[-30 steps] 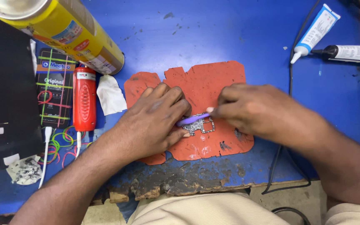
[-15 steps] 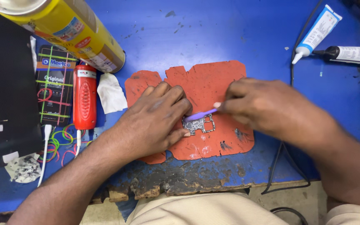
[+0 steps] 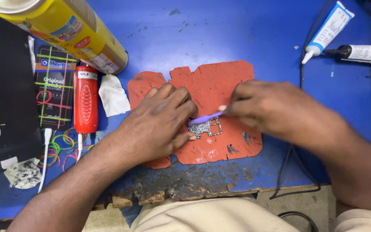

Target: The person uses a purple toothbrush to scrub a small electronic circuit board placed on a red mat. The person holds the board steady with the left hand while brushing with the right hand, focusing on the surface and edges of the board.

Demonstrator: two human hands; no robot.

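purple tool [image 3: 205,117] barely shifted | worn orange mat [image 3: 220,81] | blue table [image 3: 237,34]

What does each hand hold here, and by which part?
The right hand pinches a purple brush by its handle end. The left hand pins the small circuit board at its left edge.

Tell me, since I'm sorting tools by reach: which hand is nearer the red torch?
Left. The left hand lies just right of the red torch; the right hand is farther right.
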